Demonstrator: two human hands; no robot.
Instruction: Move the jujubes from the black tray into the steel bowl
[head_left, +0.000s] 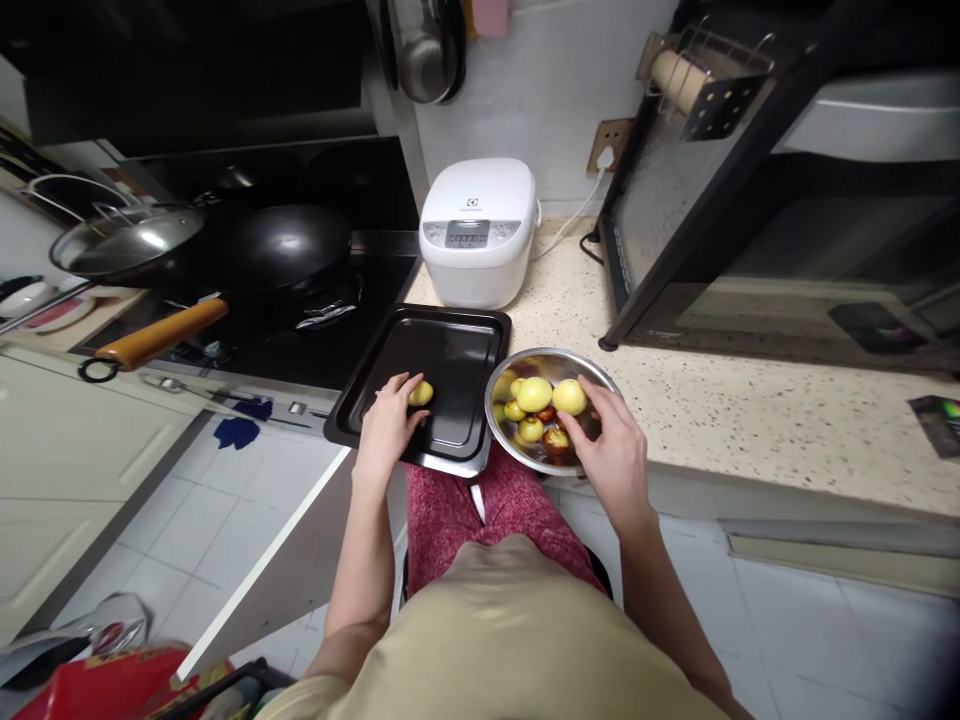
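Note:
On the black baking tray (450, 400), my left hand (386, 425) has its thumb and fingers closed around a small yellow potato (421, 393). To the right, my right hand (611, 445) pinches a pale yellow potato (569, 397) at the upper part of a steel bowl (501, 440). Another large potato (534, 394) sits beside it in the bowl. Lower down in the bowl are several yellow and brownish round shapes, some of which may be reflections in the metal. The bowl stands right against the tray's right side at the counter's front edge.
A white rice cooker (478, 235) stands behind the tray. At left, a wok (292, 245) with a wooden handle (169, 330) and a lidded pan (127, 240) sit on the stove. A large black oven (750, 260) occupies the right. Below left, a white cabinet door (277, 550) hangs open.

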